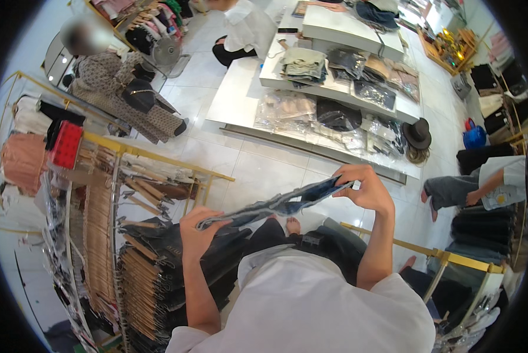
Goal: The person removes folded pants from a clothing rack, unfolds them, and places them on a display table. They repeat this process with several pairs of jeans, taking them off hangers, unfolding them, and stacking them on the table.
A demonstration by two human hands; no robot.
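Note:
A blue denim garment (pixel 270 206) hangs stretched between my two hands, seen edge-on from above; its lower part is hard to make out. My left hand (pixel 201 229) grips its left end, thumb and fingers closed on the pale, frayed-looking edge. At the other end my right hand (pixel 362 187) pinches the denim between thumb and fingers, a little higher in the picture. The cloth sags open between the two layers near the right end. Below it show my dark trousers and bare feet.
Dark jeans on wooden clip hangers (pixel 142 282) fill a rack at my left. Ahead stands a white stepped display table (pixel 237 95) with folded and bagged clothes. A yellow rail (pixel 471 261) is at my right. Several people are nearby.

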